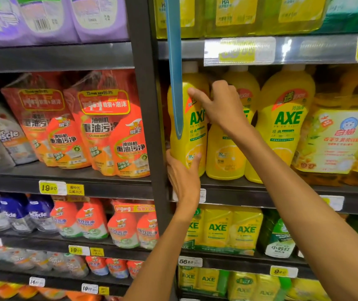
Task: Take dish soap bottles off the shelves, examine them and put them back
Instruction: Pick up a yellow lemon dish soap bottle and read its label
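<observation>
Head view: yellow AXE bottle [192, 127] standing at shelf [239, 187] left end, 12 o'clock from left hand [183, 174]. Left hand cupping its base, fingers curling round. Right hand [219, 105] gripping its shoulder. Bottle looking full, likely heavy; smooth plastic probably slippery, so supporting base and narrow waist seems safest.

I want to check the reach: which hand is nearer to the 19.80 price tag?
Left. The left hand holds the bottom of the yellow AXE bottle, right of the tag. The right hand is higher and farther right.
</observation>
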Motion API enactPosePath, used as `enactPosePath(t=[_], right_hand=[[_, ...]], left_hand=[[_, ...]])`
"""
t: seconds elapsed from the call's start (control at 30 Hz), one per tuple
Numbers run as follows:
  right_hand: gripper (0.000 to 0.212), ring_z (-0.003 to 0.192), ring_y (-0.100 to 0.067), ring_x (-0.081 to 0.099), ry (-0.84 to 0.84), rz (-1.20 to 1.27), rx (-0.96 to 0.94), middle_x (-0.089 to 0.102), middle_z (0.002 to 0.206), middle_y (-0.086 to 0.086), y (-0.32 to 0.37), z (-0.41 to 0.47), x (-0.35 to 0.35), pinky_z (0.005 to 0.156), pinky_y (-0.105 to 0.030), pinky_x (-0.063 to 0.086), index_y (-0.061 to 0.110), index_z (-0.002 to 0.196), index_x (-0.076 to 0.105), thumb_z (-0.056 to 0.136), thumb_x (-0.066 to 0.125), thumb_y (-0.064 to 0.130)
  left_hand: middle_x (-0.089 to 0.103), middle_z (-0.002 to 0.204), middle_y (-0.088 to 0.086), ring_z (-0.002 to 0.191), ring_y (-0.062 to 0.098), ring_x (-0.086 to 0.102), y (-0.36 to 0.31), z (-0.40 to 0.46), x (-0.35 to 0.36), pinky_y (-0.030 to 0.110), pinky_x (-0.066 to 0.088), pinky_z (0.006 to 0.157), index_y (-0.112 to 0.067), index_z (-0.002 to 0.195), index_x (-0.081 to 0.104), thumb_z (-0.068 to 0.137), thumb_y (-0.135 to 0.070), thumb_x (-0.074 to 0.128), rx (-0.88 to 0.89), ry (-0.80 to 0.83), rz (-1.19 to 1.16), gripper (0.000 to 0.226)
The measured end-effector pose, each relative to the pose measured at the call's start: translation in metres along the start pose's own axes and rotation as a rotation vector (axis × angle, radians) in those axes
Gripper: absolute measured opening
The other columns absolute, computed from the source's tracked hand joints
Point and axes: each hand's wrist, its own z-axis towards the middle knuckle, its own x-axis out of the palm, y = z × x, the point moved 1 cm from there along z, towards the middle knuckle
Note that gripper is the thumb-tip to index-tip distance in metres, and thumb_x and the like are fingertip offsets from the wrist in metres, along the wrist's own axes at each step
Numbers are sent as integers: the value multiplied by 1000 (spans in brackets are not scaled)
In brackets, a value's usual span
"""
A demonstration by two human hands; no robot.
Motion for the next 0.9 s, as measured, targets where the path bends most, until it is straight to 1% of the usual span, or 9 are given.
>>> enactPosePath(t=[0.17,0.23,0.33,0.47,0.53,0.63,0.7,0.77,0.9], right_hand=[[50,61,-27,67,7,198,-27,67,70,-21,-9,-1,-6,59,-40,51,19,63,31,88,59,52],[53,60,-34,61,-1,265,-27,61,66,-21,-13,-2,-9,57,-46,48,19,63,28,85,64,52],[54,57,-24,41,8,334,-34,38,55,-6,-17,-4,-12,52,-44,38,21,64,25,84,67,49],[47,59,-23,36,24,426,-29,32,56,-5,-16,-6,-11,52,-42,33,21,66,27,90,64,39],[42,60,-24,35,22,455,-36,37,59,-13,-15,-7,-11,54,-41,32,14,68,37,91,63,37],[43,61,-28,45,-16,451,-84,55,72,-30,-16,-12,-13,56,-52,43,-11,83,58,94,61,31],[30,74,-38,60,-45,465,-136,69,86,-21,-18,-18,-14,67,-51,50,-6,96,69,95,59,23],[19,90,-30,67,-34,504,-184,71,97,-1,-17,-28,-15,78,-44,54,6,106,71,94,60,15],[17,88,-14,67,-55,523,-151,69,95,8,-22,-46,-11,77,-35,55,10,105,73,92,63,11]], left_hand=[[50,133,16,122,34,47,-3,-15,3,44,40,97,-7,139,31,79,-40,72,58,-111,81,80],[51,135,11,122,31,48,-4,-22,1,44,41,95,-10,140,33,78,-40,73,92,-159,105,79],[56,134,3,118,28,54,-5,-30,-6,36,41,89,-18,138,41,75,-44,75,97,-205,147,76],[65,123,-1,108,25,61,-8,-40,-20,33,42,83,-25,132,50,68,-49,78,96,-222,152,74],[67,119,-4,106,20,63,-10,-47,-26,32,45,87,-27,131,53,67,-52,77,103,-203,114,73],[69,111,-10,101,10,66,-6,-60,-36,37,53,90,-29,127,57,68,-51,77,80,-104,-85,66],[71,107,-10,99,10,68,1,-69,-43,40,56,84,-29,121,61,72,-43,79,42,-5,-257,54],[73,104,-6,96,13,70,8,-76,-50,38,59,78,-29,115,64,74,-30,80,33,64,-355,43],[75,96,-7,89,13,72,16,-88,-65,21,57,65,-31,104,68,70,-24,79,-9,148,-413,36]])
